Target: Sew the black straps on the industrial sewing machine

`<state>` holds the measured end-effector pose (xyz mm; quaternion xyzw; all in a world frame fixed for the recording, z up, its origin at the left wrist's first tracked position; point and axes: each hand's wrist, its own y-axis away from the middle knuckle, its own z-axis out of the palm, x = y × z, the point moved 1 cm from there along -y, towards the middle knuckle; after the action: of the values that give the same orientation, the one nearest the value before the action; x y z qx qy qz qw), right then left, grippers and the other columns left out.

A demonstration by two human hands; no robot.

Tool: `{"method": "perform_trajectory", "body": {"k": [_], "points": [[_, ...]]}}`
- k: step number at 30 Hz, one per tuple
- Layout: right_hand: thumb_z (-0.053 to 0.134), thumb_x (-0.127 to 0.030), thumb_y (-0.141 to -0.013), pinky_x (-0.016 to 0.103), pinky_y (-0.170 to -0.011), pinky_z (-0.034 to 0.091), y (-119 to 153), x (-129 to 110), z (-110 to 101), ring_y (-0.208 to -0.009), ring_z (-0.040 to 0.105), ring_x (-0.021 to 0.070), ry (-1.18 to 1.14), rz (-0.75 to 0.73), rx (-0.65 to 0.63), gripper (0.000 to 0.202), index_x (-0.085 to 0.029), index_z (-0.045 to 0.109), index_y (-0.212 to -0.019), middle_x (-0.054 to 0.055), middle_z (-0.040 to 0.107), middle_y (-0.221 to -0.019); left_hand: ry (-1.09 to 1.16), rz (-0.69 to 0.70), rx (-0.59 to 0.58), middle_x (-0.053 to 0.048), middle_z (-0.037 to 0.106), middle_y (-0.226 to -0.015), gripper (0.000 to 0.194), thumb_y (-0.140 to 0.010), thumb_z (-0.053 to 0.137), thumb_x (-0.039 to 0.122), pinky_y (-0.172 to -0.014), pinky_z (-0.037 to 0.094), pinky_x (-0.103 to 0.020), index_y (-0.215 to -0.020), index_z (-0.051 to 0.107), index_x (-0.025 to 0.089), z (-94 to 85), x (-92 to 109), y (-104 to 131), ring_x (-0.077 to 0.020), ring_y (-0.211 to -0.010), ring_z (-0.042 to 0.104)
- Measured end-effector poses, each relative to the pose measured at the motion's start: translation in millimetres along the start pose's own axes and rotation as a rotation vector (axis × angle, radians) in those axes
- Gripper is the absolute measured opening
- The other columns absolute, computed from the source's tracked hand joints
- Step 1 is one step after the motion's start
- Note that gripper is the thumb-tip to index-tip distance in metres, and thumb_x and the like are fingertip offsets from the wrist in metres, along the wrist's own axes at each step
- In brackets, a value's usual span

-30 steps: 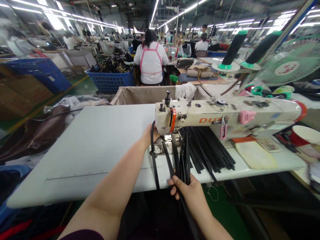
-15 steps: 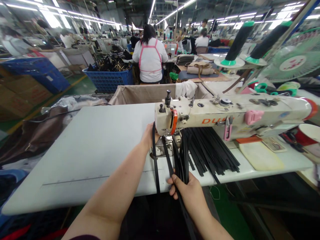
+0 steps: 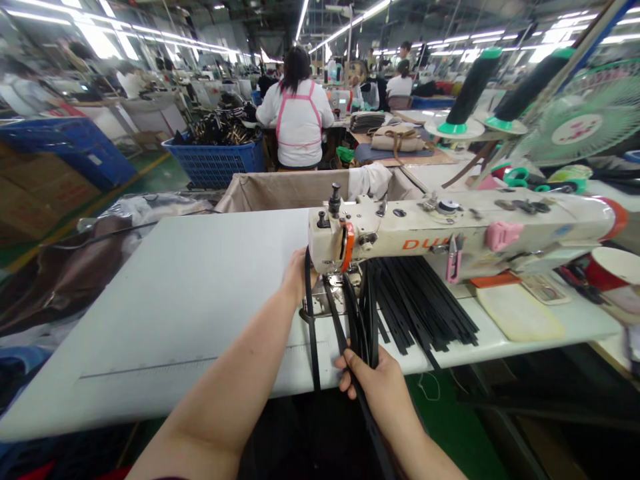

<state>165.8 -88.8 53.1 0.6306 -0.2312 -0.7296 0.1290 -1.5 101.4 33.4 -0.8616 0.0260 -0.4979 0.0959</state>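
A white sewing machine (image 3: 390, 230) stands on the pale table. My left hand (image 3: 299, 275) is at the left of its needle area, beside a black strip (image 3: 312, 333) that hangs over the table's front edge; its fingers are mostly hidden behind the strip and the machine head. In front of the needle, my right hand (image 3: 367, 373) is closed around several black strips (image 3: 356, 320), which run up towards the presser foot and down past the edge. More black strips (image 3: 425, 303) lie fanned out under the machine arm, right of my right hand.
Thread cones (image 3: 473, 90) and a green fan (image 3: 580, 127) stand at the back right. A yellowish pad (image 3: 517, 310) lies on the table's right. Beyond the table are a fabric-lined bin (image 3: 280, 190), a blue basket (image 3: 215, 160) and a seated person (image 3: 300, 120).
The view has shifted slightly. Both hands keep nearly the same place at the machine, and the strips look almost unchanged. The seated person's left arm has moved a little outward.
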Motion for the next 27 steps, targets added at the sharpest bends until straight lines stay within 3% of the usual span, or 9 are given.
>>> {"method": "perform_trajectory", "body": {"k": [6,8,12,17,22,27], "points": [[0.085,-0.045,-0.067,0.022,-0.038,0.041,2,-1,-1,-0.037,0.057,0.0107,-0.022,-0.003,-0.002,0.044,-0.017,0.061,-0.09,0.005,0.077,-0.066,-0.069,-0.009,0.005,-0.006,0.078,-0.088,0.017,-0.088,0.059,0.026,-0.076,0.059,-0.033,-0.082,0.072,0.017,-4.1,-1,2,-0.0261,-0.087,0.072],[0.086,-0.046,-0.066,0.022,-0.038,0.041,2,0,-1,-0.038,0.058,0.0108,-0.04,-0.01,0.001,0.044,-0.017,0.061,-0.088,0.004,0.077,-0.065,-0.119,0.051,0.015,-0.007,0.079,-0.094,0.02,-0.091,0.055,0.022,-0.084,0.06,-0.035,-0.088,0.074,0.018,-5.5,0,9,-0.0259,-0.092,0.073],[0.089,-0.05,-0.062,0.022,-0.037,0.041,5,3,-2,-0.04,0.059,0.0117,-0.076,-0.01,0.009,0.049,-0.017,0.062,-0.086,0.003,0.076,-0.063,-0.234,0.219,0.037,-0.008,0.078,-0.105,0.023,-0.087,0.056,0.011,-0.104,0.055,-0.042,-0.09,0.077,0.021,-6.6,2,38,-0.026,-0.107,0.07],[0.09,-0.053,-0.065,0.021,-0.04,0.042,15,6,-8,-0.043,0.06,0.0112,-0.109,-0.016,-0.005,0.051,-0.017,0.063,-0.087,0.002,0.074,-0.062,-0.332,0.412,-0.048,-0.007,0.078,-0.116,0.023,-0.099,0.056,0.022,-0.117,0.048,-0.051,-0.107,0.077,0.022,-7.5,4,86,-0.0273,-0.122,0.066],[0.089,-0.06,-0.066,0.019,-0.041,0.041,26,10,-17,-0.045,0.059,0.0105,-0.204,0.05,-0.002,0.051,-0.016,0.065,-0.078,0.001,0.069,-0.058,-0.439,0.425,-0.063,-0.009,0.073,-0.131,0.025,-0.101,0.058,0.027,-0.121,0.043,-0.053,-0.121,0.072,0.021,-10.3,9,106,-0.0282,-0.135,0.059],[0.093,-0.049,-0.064,0.016,-0.043,0.045,36,10,-26,-0.049,0.062,0.0098,-0.322,0.198,-0.024,0.047,-0.014,0.073,-0.088,-0.001,0.066,-0.06,-0.41,0.418,-0.102,-0.01,0.071,-0.133,0.025,-0.104,0.054,0.027,-0.121,0.043,-0.054,-0.121,0.071,0.02,-12.2,11,104,-0.0278,-0.135,0.059]]}}
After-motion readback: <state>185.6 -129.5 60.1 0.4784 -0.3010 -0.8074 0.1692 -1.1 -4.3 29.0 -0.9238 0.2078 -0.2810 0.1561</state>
